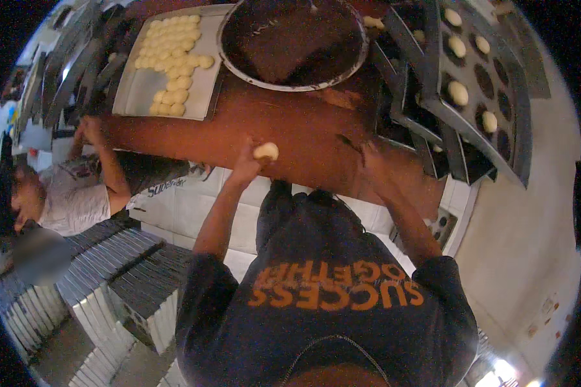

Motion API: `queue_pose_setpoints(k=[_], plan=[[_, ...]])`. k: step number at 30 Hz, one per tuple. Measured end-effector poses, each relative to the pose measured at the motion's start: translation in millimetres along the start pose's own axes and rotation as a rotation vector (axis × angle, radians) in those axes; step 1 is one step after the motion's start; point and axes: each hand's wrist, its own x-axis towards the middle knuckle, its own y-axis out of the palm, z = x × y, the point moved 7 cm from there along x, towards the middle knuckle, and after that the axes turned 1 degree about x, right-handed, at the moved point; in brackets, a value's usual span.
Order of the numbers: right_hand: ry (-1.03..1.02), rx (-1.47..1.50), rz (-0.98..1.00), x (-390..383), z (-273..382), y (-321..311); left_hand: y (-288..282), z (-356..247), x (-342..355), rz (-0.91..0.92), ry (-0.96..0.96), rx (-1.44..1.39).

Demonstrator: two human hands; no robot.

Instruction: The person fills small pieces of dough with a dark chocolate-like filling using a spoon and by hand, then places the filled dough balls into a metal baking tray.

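Observation:
Between the fingers of my left hand sits a pale, rounded dough ball, held near the table's front edge. My right hand is farther right over the brown table, its fingers closed around a thin dark tool; its exact kind is too dim to make out. Beyond both hands stands a wide bowl with a pale rim, full of a dark brown mass. Left of the bowl, many pale dough balls lie close together in a shallow rectangular tray.
Dark baking pans with round hollows are stacked at a slant on the right, some hollows holding dough balls. More pans lean at the far left. A co-worker stands at the table's left end. Stacked dark pans fill the floor behind.

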Motion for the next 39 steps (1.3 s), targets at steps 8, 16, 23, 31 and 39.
queue_pose_setpoints(k=[8, 16, 23, 31, 39], plan=[[-0.322, -0.110, -0.128, 236, 137, -37, -65, 97, 11, -0.441, 0.031, 0.577], [-0.181, -0.345, 0.106, 334, 174, 6, -22, 19, -40, -0.232, 0.252, 0.739], [-0.340, -0.338, 0.243, 259, 179, -29, -20, 26, -45, -0.164, 0.116, 0.751], [-0.117, -0.306, 0.063, 263, 131, -50, 6, 21, -29, -0.276, 0.298, 0.705], [-0.194, -0.209, 0.277, 210, 138, -50, 2, 51, -7, -0.369, -0.240, -0.859]])
